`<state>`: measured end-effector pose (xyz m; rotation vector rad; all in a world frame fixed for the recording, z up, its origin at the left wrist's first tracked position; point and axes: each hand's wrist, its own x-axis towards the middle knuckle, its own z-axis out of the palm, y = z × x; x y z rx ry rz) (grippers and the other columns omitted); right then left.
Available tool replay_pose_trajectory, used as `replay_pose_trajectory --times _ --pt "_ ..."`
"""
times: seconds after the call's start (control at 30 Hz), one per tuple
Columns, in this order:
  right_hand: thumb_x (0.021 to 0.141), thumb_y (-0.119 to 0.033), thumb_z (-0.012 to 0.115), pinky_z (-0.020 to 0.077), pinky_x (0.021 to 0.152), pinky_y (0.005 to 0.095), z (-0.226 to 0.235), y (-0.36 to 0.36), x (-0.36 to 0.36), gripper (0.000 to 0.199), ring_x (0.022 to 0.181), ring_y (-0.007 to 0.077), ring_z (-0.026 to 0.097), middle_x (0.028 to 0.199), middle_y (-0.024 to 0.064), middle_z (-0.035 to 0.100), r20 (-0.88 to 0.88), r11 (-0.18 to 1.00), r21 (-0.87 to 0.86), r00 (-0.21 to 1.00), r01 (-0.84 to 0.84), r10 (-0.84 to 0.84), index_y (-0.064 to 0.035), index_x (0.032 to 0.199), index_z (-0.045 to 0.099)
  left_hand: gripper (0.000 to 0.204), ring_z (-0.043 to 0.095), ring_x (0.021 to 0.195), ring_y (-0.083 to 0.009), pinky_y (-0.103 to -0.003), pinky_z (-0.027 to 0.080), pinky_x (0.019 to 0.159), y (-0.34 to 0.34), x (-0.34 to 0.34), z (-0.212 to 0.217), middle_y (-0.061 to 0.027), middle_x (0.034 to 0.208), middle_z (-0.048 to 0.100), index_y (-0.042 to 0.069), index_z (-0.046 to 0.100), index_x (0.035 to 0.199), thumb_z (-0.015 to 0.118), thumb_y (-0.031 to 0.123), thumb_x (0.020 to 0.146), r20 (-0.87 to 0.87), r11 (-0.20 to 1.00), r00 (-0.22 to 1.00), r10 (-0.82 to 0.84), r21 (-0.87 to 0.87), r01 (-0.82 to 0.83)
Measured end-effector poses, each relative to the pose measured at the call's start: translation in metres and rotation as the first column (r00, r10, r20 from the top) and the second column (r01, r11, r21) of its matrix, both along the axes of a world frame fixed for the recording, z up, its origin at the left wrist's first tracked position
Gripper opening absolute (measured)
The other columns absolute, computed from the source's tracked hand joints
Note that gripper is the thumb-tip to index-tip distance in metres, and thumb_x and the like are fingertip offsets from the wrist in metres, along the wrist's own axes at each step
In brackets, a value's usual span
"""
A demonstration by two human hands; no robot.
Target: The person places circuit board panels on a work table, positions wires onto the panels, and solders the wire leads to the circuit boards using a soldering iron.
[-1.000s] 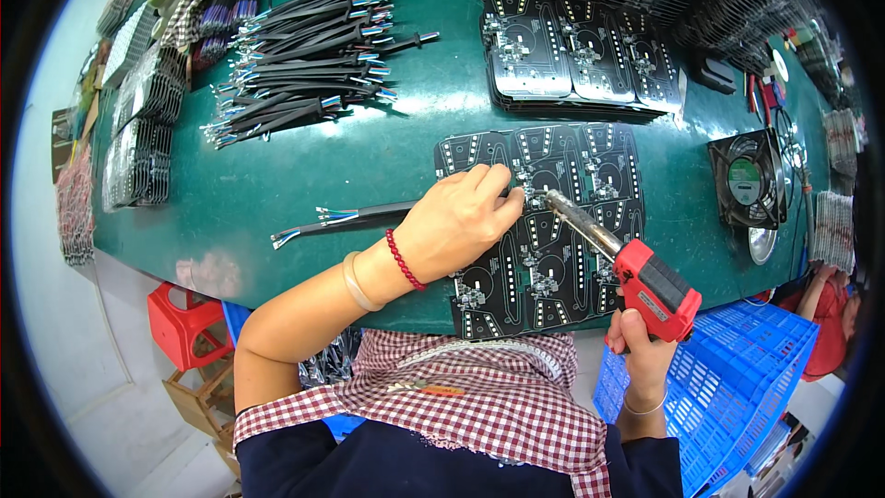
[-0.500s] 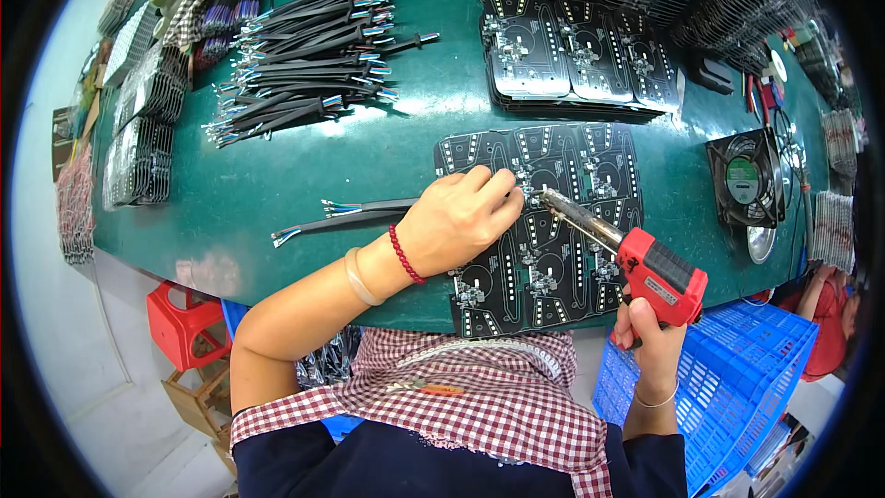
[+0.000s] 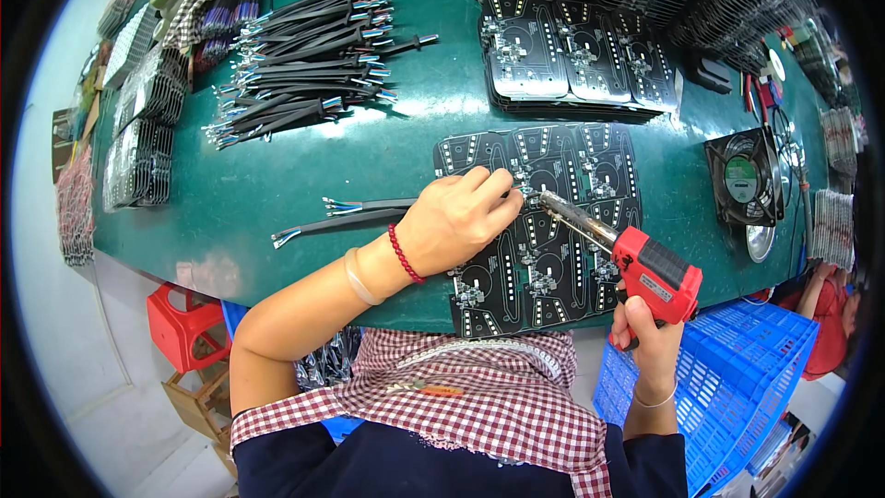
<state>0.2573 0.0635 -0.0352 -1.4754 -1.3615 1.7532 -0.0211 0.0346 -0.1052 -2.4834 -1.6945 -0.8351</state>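
Since 1 second ago, almost nothing has shifted: the red soldering gun (image 3: pixel 645 269) has slid a touch to the right while its metal tip stays at the same spot on the circuit board panel (image 3: pixel 544 231), and the left hand has held its place.

That panel is black, flat on the green table (image 3: pixel 277 175), made of several curved boards with pale tracks and small parts. It lies just in front of the person, its near edge at the table's edge.

The left hand (image 3: pixel 456 221) rests on the panel's upper left part, fingers curled and pinched together at the point where the tip meets the board; whatever it pinches is too small to tell. A red bead bracelet and a clear bangle sit on that wrist.

The right hand (image 3: pixel 645 337) is closed round the gun's grip, below and right of the panel, off the table's edge.

2 loose black cables (image 3: pixel 346 214) lie left of the hand. Farther back sit a cable pile (image 3: pixel 304 55), a stack of boards (image 3: pixel 576 60), and a small fan (image 3: pixel 745 177) at right. A blue crate (image 3: pixel 737 378) stands below.
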Motion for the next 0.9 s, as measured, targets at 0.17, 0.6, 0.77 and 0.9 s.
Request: replay_pose_trajectory --times 0.17,0.6,0.77,0.9 --pt "0.087 -0.015 0.055 0.0361 0.040 0.0231 -0.001 -0.003 0.001 0.022 0.040 0.0093 0.043 0.056 0.0059 0.052 0.076 0.994 0.078 0.994 -0.078 0.072 0.0036 0.098 0.053 0.026 0.053 0.069 -0.0165 -0.027 0.047 0.055 -0.001 0.000 0.001 -0.0047 0.079 0.047 0.003 0.062 0.096 0.058 0.008 0.071 -0.003 1.000 1.000 -0.004 0.012 0.004" --pt "0.088 -0.021 0.055 0.0346 0.036 0.0227 0.005 0.005 -0.009 0.027 0.037 0.0082 0.038 0.053 0.0053 0.047 -0.057 1.000 -0.014 0.998 0.021 -0.022 0.0026 0.100 0.051 0.029 0.053 0.072 -0.0165 -0.026 0.048 0.057 -0.002 0.000 0.001 -0.0050 0.081 0.047 0.002 0.061 0.097 0.057 0.008 0.070 -0.019 1.000 1.000 -0.009 -0.027 0.008" --pt "0.087 -0.016 0.056 0.0369 0.038 0.0229 0.000 0.005 -0.003 0.023 0.040 0.0090 0.043 0.055 0.0061 0.051 -0.090 0.997 -0.061 0.995 0.040 -0.045 0.0034 0.099 0.053 0.030 0.052 0.073 -0.0158 -0.026 0.047 0.055 -0.003 0.002 0.001 -0.0050 0.083 0.047 0.002 0.060 0.099 0.057 0.009 0.070 -0.068 1.000 0.998 -0.013 -0.016 0.012" --pt "0.087 -0.015 0.056 0.0360 0.038 0.0230 0.000 0.006 -0.004 0.023 0.039 0.0094 0.043 0.055 0.0067 0.051 -0.112 0.998 -0.047 0.993 0.029 -0.034 0.0033 0.100 0.053 0.031 0.052 0.074 -0.0155 -0.025 0.047 0.055 -0.002 0.002 0.001 -0.0048 0.083 0.047 0.001 0.060 0.100 0.057 0.010 0.070 -0.076 1.000 0.997 -0.012 -0.014 0.011"
